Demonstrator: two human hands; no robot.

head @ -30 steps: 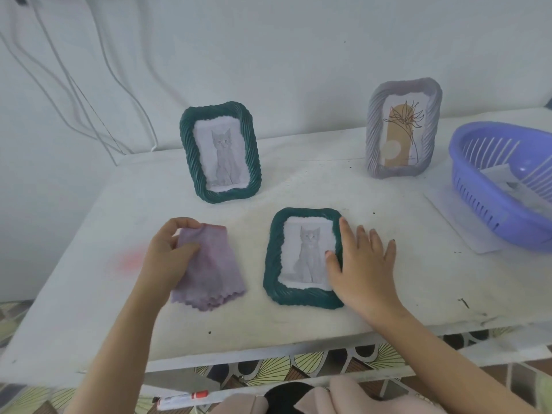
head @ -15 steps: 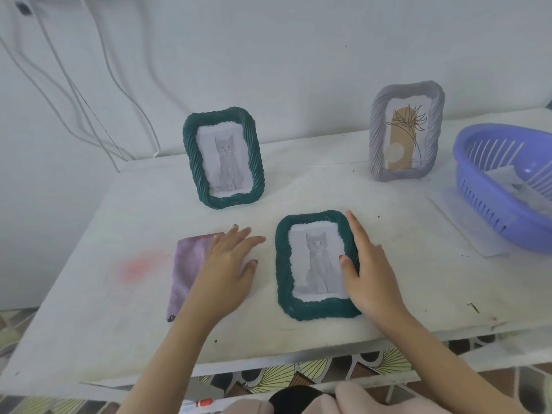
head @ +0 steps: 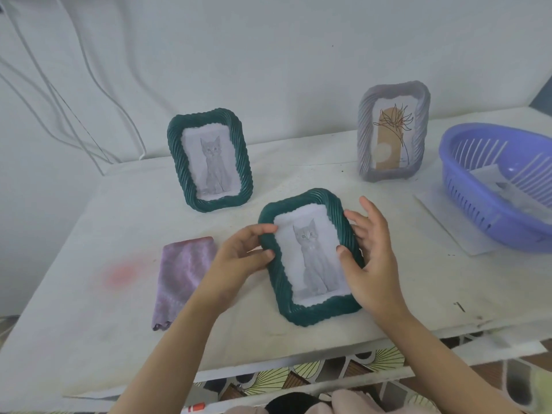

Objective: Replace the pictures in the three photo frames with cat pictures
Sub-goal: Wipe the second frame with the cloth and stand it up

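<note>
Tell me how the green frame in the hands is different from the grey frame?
The green frame is dark green; the grey frame is pale grey. The green frame shows a cat; the grey frame shows a spiky flower drawing. The left hand and right hand hold the green frame; the grey frame stands alone at the back. Both have twisty, rope-like edges.

Matt, rope-ribbed finish on held green photo frame [head: 316,313], standing green photo frame [head: 176,156] and grey photo frame [head: 365,138]. Plain matt paper for cat print [head: 313,264]. Soft, faintly shiny purple cloth [head: 182,270]. Glossy slotted plastic basket [head: 478,216]. Matt, scuffed white table [head: 298,174].
</note>
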